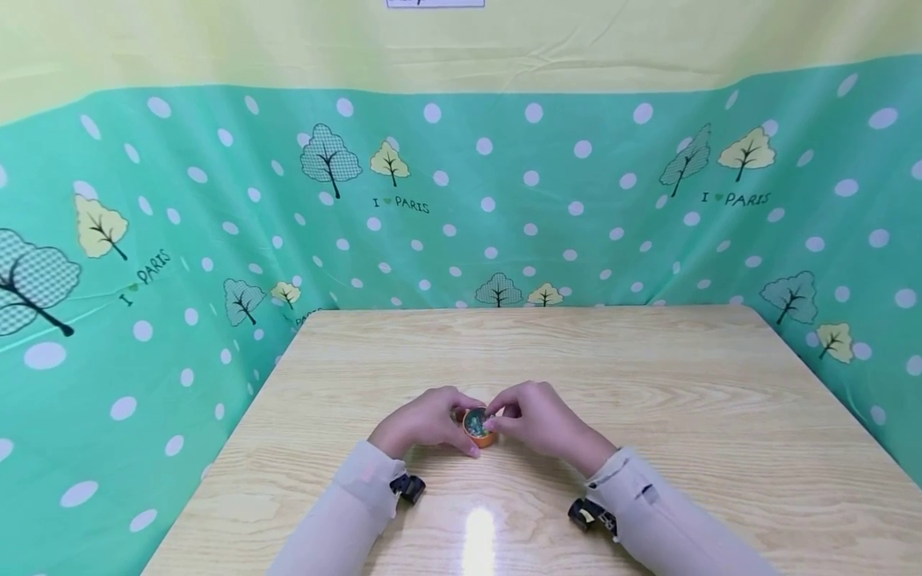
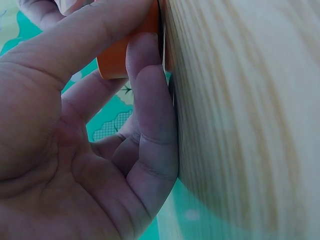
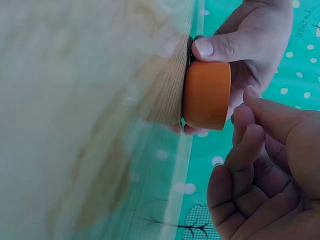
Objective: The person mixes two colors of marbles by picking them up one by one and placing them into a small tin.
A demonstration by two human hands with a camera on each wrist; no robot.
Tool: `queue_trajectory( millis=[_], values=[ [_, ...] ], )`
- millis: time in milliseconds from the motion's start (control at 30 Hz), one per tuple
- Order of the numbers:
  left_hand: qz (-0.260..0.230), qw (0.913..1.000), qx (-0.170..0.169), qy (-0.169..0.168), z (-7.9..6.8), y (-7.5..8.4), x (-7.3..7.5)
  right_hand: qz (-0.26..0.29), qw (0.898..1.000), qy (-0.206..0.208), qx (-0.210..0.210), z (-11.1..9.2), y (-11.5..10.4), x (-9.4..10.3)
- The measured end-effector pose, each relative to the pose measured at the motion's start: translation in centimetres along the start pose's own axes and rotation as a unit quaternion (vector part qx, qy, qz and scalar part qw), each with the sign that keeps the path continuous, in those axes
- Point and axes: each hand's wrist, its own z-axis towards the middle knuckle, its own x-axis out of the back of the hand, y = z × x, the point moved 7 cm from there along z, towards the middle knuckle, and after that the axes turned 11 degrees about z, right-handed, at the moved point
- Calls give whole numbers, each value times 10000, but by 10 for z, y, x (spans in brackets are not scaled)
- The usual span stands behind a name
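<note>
A small round orange container (image 1: 481,440) stands on the wooden table, its top showing a dark teal inside with pale, glinting bits. My left hand (image 1: 432,420) grips its side, thumb at the near side and fingers round the back. In the left wrist view the orange wall (image 2: 114,61) shows between thumb and fingers. My right hand (image 1: 540,420) is over the container's right rim, thumb and index finger brought together there. In the right wrist view, those fingertips meet just off the top of the orange container (image 3: 207,95); I cannot tell whether they pinch something small.
The light wood-grain table (image 1: 648,360) stretches around both hands. A green curtain with white dots and trees (image 1: 504,200) encloses its back and sides. Small black devices sit at both sleeve cuffs. Glare (image 1: 479,540) lies on the table's near part.
</note>
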Motion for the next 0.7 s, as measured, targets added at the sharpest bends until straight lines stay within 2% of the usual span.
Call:
queue_trajectory(
  millis=[400,700],
  values=[
    [-98,9999,23,-65,-3,-5,0,57,9999,-95,97,2,-6,-7],
    [-143,9999,65,-54,-3,-7,-1,24,9999,-122,63,0,-1,-4]
  ],
)
